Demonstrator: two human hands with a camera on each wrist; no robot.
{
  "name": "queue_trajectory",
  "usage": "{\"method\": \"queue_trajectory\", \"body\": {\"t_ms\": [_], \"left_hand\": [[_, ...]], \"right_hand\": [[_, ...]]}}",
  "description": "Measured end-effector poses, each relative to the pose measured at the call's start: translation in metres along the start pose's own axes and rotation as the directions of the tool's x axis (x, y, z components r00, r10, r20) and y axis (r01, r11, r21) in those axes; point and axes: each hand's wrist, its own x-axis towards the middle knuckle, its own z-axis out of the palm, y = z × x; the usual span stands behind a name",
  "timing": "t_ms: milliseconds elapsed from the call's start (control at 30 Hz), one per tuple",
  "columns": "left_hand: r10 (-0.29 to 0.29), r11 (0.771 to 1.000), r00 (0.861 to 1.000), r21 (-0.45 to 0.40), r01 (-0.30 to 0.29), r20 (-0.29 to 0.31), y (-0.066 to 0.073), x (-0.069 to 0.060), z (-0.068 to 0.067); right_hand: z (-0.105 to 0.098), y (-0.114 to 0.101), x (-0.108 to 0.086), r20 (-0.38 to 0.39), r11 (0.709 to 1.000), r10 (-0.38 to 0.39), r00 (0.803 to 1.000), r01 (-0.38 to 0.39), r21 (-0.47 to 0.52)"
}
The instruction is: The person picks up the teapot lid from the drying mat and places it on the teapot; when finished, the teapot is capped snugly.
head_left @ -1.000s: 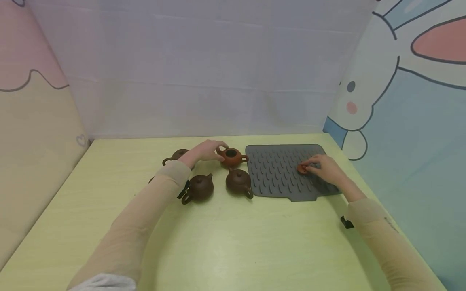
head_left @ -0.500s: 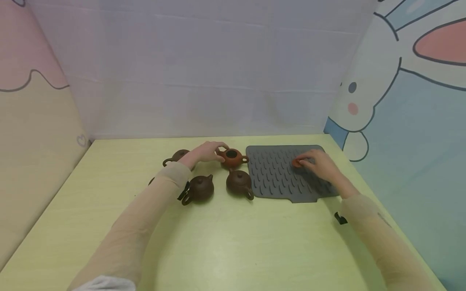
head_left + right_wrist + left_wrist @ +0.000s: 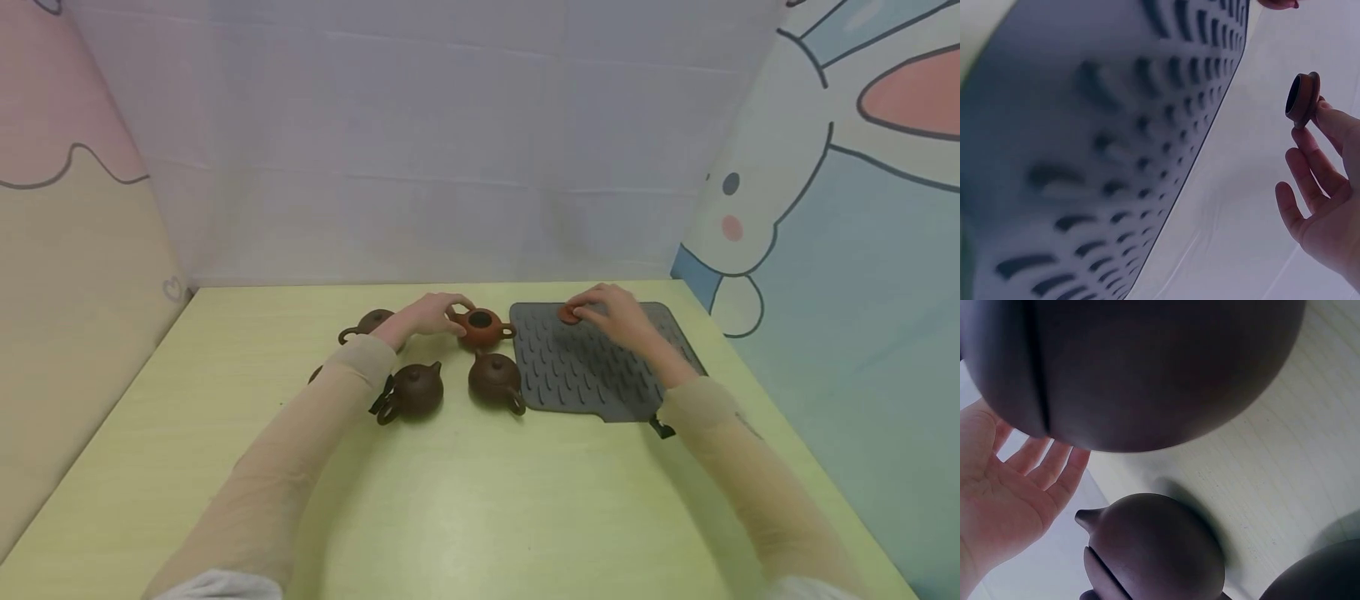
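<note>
A reddish-brown teapot [image 3: 484, 337] stands without its lid, its dark round mouth showing. My left hand [image 3: 429, 315] holds it at the spout side with thumb and finger. In the left wrist view, a dark teapot [image 3: 1147, 375] close to the camera hides what that hand's fingertips [image 3: 1075, 464] touch. My right hand [image 3: 619, 318] pinches the small reddish lid [image 3: 568, 314] above the far part of the grey mat [image 3: 558, 367]. Seen from the right wrist, the lid [image 3: 1304, 99] is tilted, its hollow underside partly visible, and the other fingers [image 3: 1317, 169] are spread.
Dark brown teapots stand nearby: one [image 3: 493, 379] in front of the reddish one, one [image 3: 418, 390] beside the left wrist, and one [image 3: 375, 320] behind that arm. Part of another dark thing [image 3: 315, 374] shows past the left sleeve. A white sheet [image 3: 420, 150] hangs behind the table.
My right hand has carried the lid leftward and farther back over the mat, nearer to the reddish teapot. The left hand keeps its place on that teapot.
</note>
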Motion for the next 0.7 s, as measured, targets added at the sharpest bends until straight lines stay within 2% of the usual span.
{"method": "queue_trajectory", "body": {"t_ms": [333, 700], "left_hand": [[-0.001, 1.0, 1.0, -0.011, 0.001, -0.011, -0.003, 0.001, 0.004], [-0.015, 0.999, 1.0, -0.032, 0.015, -0.005, 0.0, 0.004, 0.008]], "right_hand": [[0.017, -0.032, 0.031, 0.016, 0.997, 0.0, 1.0, -0.002, 0.083], [0.039, -0.057, 0.053, 0.007, 0.99, -0.059, 0.998, 0.058, 0.128]]}}
